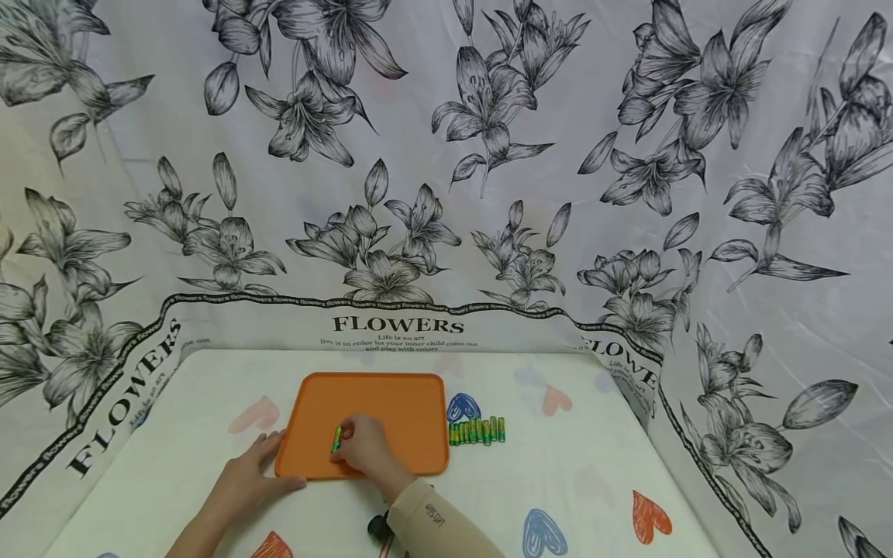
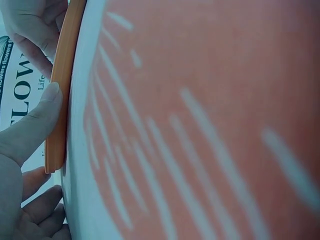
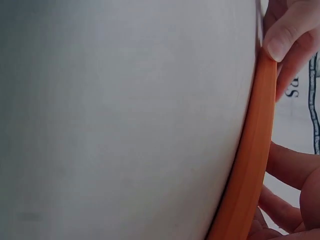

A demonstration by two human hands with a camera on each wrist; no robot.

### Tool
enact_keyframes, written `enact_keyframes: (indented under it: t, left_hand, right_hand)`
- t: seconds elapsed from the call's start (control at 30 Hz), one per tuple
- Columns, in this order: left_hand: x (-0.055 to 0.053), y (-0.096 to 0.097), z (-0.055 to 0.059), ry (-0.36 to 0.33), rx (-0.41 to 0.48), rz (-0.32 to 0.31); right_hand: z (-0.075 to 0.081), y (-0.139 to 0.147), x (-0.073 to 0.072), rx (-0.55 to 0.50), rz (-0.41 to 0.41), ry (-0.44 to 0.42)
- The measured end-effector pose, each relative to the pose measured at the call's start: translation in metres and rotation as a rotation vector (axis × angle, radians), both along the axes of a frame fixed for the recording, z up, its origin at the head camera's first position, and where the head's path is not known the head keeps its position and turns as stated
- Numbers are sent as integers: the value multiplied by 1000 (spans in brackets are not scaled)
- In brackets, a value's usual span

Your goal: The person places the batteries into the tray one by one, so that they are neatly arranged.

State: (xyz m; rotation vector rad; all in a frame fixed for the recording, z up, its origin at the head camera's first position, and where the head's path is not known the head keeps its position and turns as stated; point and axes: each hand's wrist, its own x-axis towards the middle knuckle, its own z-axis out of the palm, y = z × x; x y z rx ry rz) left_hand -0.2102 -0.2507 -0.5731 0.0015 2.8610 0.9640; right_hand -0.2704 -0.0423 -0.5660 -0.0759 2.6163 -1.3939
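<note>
An orange tray [image 1: 412, 422] lies on the table in the head view. At its near left corner my left hand [image 1: 240, 480] holds the rim, thumb on the front edge and fingers along the left side. The left wrist view shows that thumb [image 2: 42, 117] against the tray's side wall [image 2: 69, 55]. Over the left half of the tray, my right hand [image 1: 366, 449] pinches a green battery [image 1: 337, 439] between thumb and fingers. Whether the battery touches the tray floor I cannot tell. In the right wrist view the tray's edge hides part of the right hand [image 3: 292, 185].
Several green batteries [image 1: 477, 431] stand side by side in a row just right of the tray. The white table cover [image 1: 593, 465] bears printed hearts. A flower-printed cloth [image 1: 418, 325] rises behind and at both sides. A small black object [image 1: 379, 528] shows by the right sleeve.
</note>
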Motion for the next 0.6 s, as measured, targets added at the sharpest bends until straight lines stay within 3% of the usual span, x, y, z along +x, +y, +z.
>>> enact_keyframes:
  t: [0.4,0.6]
  left_hand:
    - [0,2,3,19,-4,-7]
    - [-1,-1,0,-21,9,3]
  right_hand:
    - [5,3,0,-19,-11,-45]
    - [5,8,2,-56,-8,-61]
